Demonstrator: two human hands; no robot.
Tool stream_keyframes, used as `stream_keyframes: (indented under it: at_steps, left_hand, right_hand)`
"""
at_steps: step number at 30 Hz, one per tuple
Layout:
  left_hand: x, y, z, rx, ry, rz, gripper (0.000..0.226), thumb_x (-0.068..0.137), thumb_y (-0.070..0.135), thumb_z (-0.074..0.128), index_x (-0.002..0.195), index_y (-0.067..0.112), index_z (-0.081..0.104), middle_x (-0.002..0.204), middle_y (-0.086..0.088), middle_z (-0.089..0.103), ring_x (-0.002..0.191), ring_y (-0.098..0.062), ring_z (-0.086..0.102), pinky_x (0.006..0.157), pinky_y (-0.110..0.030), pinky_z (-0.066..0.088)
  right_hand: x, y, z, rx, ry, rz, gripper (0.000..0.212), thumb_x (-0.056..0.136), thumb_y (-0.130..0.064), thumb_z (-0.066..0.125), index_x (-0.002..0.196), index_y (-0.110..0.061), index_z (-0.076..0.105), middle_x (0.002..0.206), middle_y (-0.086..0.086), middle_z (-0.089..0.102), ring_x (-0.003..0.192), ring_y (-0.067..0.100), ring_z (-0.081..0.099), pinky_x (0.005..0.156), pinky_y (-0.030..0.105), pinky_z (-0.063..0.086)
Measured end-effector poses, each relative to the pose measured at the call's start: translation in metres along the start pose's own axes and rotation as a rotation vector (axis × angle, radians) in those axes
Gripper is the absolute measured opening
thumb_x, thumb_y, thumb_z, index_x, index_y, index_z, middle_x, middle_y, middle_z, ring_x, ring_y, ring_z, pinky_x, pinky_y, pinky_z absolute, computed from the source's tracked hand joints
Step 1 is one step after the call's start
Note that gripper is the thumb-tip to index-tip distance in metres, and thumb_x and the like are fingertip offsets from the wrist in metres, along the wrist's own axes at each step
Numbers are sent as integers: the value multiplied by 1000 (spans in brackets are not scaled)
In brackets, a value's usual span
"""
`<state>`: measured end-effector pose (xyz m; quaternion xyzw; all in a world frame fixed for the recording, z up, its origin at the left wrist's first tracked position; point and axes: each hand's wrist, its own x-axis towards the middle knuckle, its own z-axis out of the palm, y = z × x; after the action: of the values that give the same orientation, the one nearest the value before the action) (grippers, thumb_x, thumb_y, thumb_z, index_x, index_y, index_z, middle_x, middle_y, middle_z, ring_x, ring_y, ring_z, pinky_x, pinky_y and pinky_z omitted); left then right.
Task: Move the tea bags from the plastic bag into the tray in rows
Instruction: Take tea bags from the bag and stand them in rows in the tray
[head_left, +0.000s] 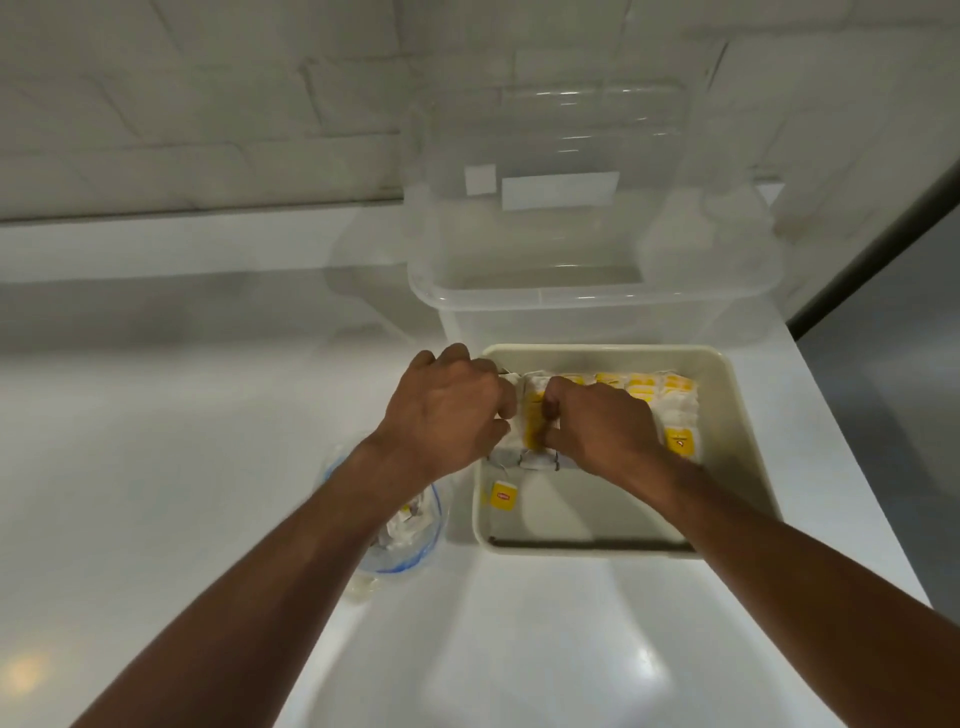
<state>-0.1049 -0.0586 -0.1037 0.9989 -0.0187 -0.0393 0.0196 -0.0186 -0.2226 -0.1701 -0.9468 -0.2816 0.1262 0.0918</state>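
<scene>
Squarely mid-frame, both hands down inside the cream tray, meeting near its 10 o'clock corner. Across the tray's 12 o'clock side, tea bags packed in a row, white pouches with yellow tags, running out to 2 o'clock; count not readable, with the middle of the row covered by knuckles and wrist. Knuckles-up, the left hand, fingers curled round the white bags at the row's 9 o'clock end, fingertips and thumb tucked out of sight. Just beside it, almost touching, the right hand, fingers bent and pinching a yellow-tagged bag from the 3 o'clock side, the pinch itself partly hidden. Toward 6 o'clock, bare tray floor, with one loose yellow tag on its string at the 8 o'clock corner; print on it too small to read. Outside the tray at 9 o'clock, lying on the white countertop, the plastic bag with a blue zip edge, more white bags inside, half covered by the left forearm. Beyond the tray at 12 o'clock, touching or nearly touching it, a clear storage tub; above that, more clear plastic bearing two white labels, blurred, whether lid or tub wall not tellable. Behind, a pale tiled wall, soft with blur.
</scene>
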Motion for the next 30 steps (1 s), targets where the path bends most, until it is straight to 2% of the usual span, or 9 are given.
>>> stream_keyframes:
  at_steps: [3, 8, 13, 17, 21, 25, 28, 30]
  left_hand:
    - [-5, -3, 0, -41, 10, 2, 24, 91, 44, 57, 111, 40, 68, 116, 13, 63, 107, -16, 51, 83, -31, 37]
    - [-6, 0, 4, -28, -7, 32, 24, 91, 45, 58, 111, 38, 68, 115, 12, 64, 106, -16, 50, 78, -31, 33]
    - [-6, 10, 10, -22, 3, 69, 23, 90, 43, 55, 108, 37, 69, 110, 11, 65, 104, -18, 50, 75, -31, 32]
    - [-11, 2, 13, -119, 70, 71, 23, 87, 43, 58, 107, 39, 68, 112, 12, 63, 102, -17, 52, 76, -31, 35]
    - [-20, -5, 15, -203, 152, 67, 34, 82, 53, 47, 102, 39, 71, 107, 10, 65, 90, -19, 59, 69, -31, 44]
    - [-41, -16, 13, -315, 217, 40, 34, 84, 55, 48, 104, 38, 69, 106, 12, 64, 90, -17, 62, 70, -36, 51]
    - [-64, -32, 9, -402, 233, -1, 19, 88, 44, 63, 107, 41, 66, 105, 17, 62, 88, -9, 60, 73, -30, 50]
    - [-82, -45, 11, -456, 199, -54, 20, 90, 37, 66, 109, 42, 64, 101, 20, 62, 84, -2, 59, 72, -25, 50]
  right_hand:
    - [-10, -1, 0, 40, 29, -3, 21, 84, -51, 62, 91, -35, 50, 91, -9, 67, 90, 22, 63, 66, 30, 35]
    - [-18, -5, 7, -43, -62, -66, 30, 82, -57, 64, 97, -33, 58, 92, -10, 66, 89, 21, 63, 65, 31, 41]
    - [-19, -7, 10, -68, -30, -76, 26, 85, -51, 62, 102, -32, 56, 98, -7, 65, 89, 25, 64, 64, 32, 41]
    - [-26, -4, -5, 109, -59, -27, 22, 83, -52, 63, 98, -35, 60, 93, -12, 67, 92, 17, 63, 73, 34, 49]
    - [-36, -14, -18, 376, 66, -48, 14, 82, -48, 67, 88, -36, 63, 78, -19, 66, 75, 1, 61, 73, 33, 51]
    - [-52, -34, -29, 509, 110, -61, 9, 83, -44, 67, 87, -36, 64, 79, -19, 65, 65, -3, 56, 71, 33, 50]
    - [-66, -56, -38, 608, 136, -88, 5, 84, -34, 71, 83, -33, 67, 78, -16, 67, 63, -3, 57, 66, 22, 44]
    - [-77, -75, -40, 672, 141, -82, 6, 85, -29, 73, 83, -31, 68, 77, -16, 66, 62, -1, 59, 63, 15, 41]
